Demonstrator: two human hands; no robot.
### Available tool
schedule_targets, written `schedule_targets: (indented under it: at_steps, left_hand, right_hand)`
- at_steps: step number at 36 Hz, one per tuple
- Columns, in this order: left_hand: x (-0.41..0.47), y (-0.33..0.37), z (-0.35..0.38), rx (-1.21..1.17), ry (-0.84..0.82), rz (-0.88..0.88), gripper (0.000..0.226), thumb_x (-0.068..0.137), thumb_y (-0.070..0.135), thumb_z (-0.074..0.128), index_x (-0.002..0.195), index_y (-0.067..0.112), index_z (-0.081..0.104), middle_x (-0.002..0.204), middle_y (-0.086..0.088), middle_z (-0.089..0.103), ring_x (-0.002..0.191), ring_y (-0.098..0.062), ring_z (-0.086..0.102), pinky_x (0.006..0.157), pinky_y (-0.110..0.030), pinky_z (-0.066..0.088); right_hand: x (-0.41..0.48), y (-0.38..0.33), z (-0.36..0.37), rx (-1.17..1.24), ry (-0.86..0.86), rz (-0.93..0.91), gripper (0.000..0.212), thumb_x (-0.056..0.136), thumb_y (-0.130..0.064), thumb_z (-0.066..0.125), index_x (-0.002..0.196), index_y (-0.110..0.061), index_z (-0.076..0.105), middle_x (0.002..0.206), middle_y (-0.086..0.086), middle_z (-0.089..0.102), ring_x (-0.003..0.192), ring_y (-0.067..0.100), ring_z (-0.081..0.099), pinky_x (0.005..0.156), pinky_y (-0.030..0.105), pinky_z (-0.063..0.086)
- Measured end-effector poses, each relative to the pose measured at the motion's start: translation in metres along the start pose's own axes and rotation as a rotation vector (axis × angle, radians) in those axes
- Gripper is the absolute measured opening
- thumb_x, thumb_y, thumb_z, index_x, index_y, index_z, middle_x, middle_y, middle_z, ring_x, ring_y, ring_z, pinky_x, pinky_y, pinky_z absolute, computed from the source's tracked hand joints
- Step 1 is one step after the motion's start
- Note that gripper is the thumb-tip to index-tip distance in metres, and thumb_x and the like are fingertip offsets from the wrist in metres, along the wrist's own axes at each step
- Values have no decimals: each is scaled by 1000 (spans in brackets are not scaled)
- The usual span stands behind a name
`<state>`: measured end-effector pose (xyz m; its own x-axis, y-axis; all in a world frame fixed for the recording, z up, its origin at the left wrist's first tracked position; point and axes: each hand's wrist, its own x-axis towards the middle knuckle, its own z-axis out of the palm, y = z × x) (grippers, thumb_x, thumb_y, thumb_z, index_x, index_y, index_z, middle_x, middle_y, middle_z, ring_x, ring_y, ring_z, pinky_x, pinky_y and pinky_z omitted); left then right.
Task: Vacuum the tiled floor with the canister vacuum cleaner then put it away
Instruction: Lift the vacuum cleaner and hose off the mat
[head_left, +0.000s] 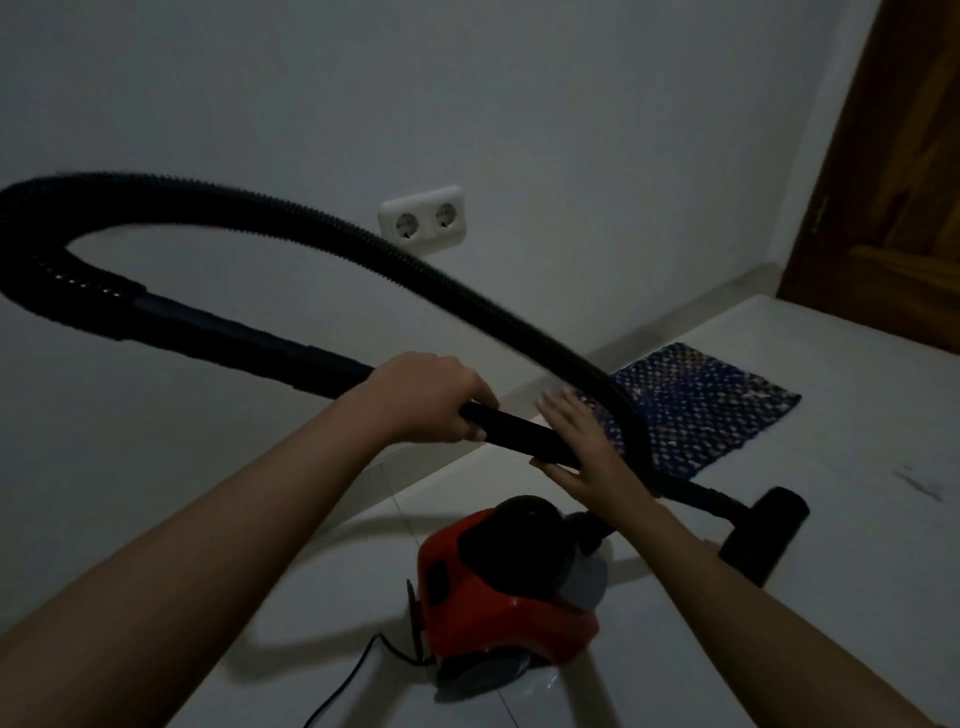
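Note:
A red and black canister vacuum (498, 597) sits on the white tiled floor (831, 415) just below my hands. Its ribbed black hose (322, 223) arcs from the canister up to the left and bends back into the black wand (244, 338). My left hand (431, 397) is closed around the wand near its middle. My right hand (584, 447) lies flat against the wand lower down, fingers spread and not wrapped around it. The wand runs down to the black floor nozzle (763, 535), which rests on the tiles at the right.
A blue patterned mat (696, 410) lies on the floor by the wall. A double wall socket (423, 221) with nothing plugged in is on the white wall. A wooden door (893, 182) stands at the right. The power cord (358, 670) trails from the canister's rear.

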<state>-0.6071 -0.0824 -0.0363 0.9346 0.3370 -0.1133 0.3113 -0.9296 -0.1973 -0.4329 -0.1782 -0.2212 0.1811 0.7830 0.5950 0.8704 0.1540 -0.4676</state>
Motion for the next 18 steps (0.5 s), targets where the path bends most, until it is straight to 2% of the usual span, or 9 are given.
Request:
schedule_targets:
  at_steps: [2,3,5,7,10,13,14,16,18]
  left_hand:
    - [3,5,5,-33,-27,-17,34,88,43,57,121,36,58,94,5,62,83,-13,54,69,-29,39]
    - [4,6,8,-62,-53,-31,37,88,43,57,124,35,56,102,4,64,88,-15,57,72,-30,43]
    - [5,9,17,-118,-114,-52,40,88,45,56,126,34,53,112,1,65,97,-18,59,76,-32,45]
    - [8,15,23,-115,-181,-28,40,90,45,54,128,33,50,110,1,63,91,-17,56,74,-30,42]
    - [15,25,25,-106,-312,12,41,94,39,50,133,32,44,98,5,57,82,-13,49,74,-29,39]
    - [27,28,26,-147,-458,22,46,96,35,48,140,36,35,88,14,55,81,-14,58,80,-30,43]
    - [32,29,28,-181,-501,18,49,96,34,48,142,37,32,92,15,56,82,-14,61,83,-31,44]
    - [42,31,36,-251,-574,3,53,96,33,48,144,38,26,114,7,57,84,-15,65,91,-34,47]
    - [51,31,48,-347,-629,-16,54,97,32,47,145,39,24,119,2,54,81,-13,64,89,-32,50]
  right_hand:
    - [-6,0,5,21,0,12,59,89,-33,56,142,-18,37,139,11,51,134,26,40,107,53,38]
    - [-9,0,6,37,-9,32,56,89,-34,56,140,-21,39,130,9,58,123,27,52,99,54,45]
    - [-17,-2,5,33,-60,59,53,89,-37,54,138,-29,36,119,6,62,105,27,61,86,50,50]
    - [-28,0,3,12,-116,72,51,90,-36,52,138,-30,35,117,4,61,102,26,59,85,47,48]
    - [-43,9,0,31,-179,88,50,91,-32,52,139,-22,40,115,3,59,102,22,56,87,40,46]
    - [-51,18,-1,21,-188,82,53,91,-38,43,139,-17,42,115,4,58,103,16,52,83,30,40]
    - [-54,22,0,11,-191,78,54,91,-38,42,140,-16,42,115,4,58,103,14,49,82,28,37]
    - [-59,34,3,-24,-193,53,53,91,-36,42,141,-17,40,114,5,58,100,13,47,80,26,35]
    - [-65,47,7,-52,-193,24,51,94,-39,42,142,-21,35,111,7,60,97,17,50,77,31,40]
